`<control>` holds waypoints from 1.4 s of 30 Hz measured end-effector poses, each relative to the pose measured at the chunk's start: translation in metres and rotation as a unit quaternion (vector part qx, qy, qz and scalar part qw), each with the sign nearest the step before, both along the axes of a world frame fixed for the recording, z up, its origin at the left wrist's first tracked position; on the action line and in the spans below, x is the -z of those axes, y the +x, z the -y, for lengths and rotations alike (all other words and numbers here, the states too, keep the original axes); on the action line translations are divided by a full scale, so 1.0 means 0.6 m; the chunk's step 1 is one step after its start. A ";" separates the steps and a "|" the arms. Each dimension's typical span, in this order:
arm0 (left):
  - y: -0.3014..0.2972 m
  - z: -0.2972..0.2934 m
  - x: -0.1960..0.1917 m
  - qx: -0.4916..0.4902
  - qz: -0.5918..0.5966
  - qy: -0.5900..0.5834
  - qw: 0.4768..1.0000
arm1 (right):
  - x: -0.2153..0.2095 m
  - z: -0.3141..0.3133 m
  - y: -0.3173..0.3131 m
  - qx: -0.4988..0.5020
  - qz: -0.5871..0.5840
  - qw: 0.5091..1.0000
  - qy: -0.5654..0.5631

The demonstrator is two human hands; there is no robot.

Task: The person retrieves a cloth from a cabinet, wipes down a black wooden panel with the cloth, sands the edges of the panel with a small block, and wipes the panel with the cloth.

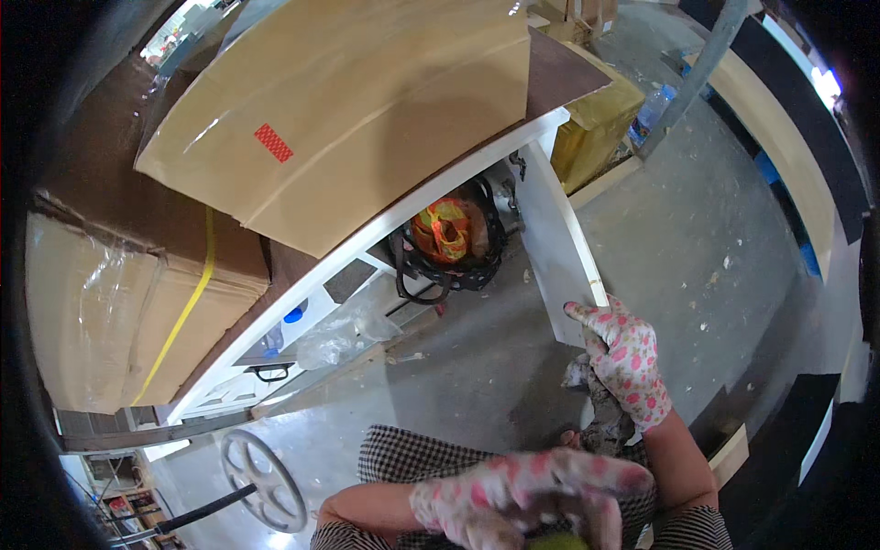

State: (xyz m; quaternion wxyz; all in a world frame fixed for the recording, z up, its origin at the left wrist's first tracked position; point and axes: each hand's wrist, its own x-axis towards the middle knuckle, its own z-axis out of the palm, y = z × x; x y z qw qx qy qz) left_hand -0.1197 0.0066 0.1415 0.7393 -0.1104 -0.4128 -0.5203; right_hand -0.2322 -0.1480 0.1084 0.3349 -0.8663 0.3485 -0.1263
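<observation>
My right hand [628, 362], in a white glove with pink flowers, grips the free edge of a white cabinet door [559, 252], thumb on its face. The door stands swung out from the long white cabinet. Just below that hand is a crumpled grey cloth [603, 403]; whether the hand also holds it cannot be told. My left hand [522, 500], in a matching glove, is across my lap, blurred by motion. A yellow-green patch shows under its fingers, too little of it to name. Inside the cabinet opening is a black bag [490, 252] with orange and yellow stuff in it.
A large cardboard box [367, 110] lies on the cabinet top, another box [110, 312] at left. Clear plastic bags [339, 339] lie in the cabinet. A grey spoked wheel [263, 481] is at lower left. A metal post [697, 78] and a plastic bottle [653, 110] are at far right.
</observation>
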 end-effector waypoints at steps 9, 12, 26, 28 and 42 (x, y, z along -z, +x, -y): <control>-0.041 0.026 -0.028 0.051 -0.122 -0.134 0.982 | 0.013 -0.011 0.006 -0.009 -0.003 0.995 -0.103; -0.043 0.032 -0.027 -0.049 -0.095 -0.171 0.979 | 0.009 -0.015 0.005 -0.002 -0.010 0.997 -0.079; -0.016 -0.019 -0.066 0.074 -0.118 0.015 0.990 | 0.005 -0.011 0.010 -0.023 0.001 0.995 -0.097; 0.006 0.008 -0.055 0.038 -0.017 -0.088 0.995 | 0.003 -0.013 0.015 -0.019 0.006 0.995 -0.098; 0.074 -0.145 0.000 -0.076 -0.094 0.554 0.824 | -0.022 -0.066 0.088 -0.108 -0.068 0.991 0.035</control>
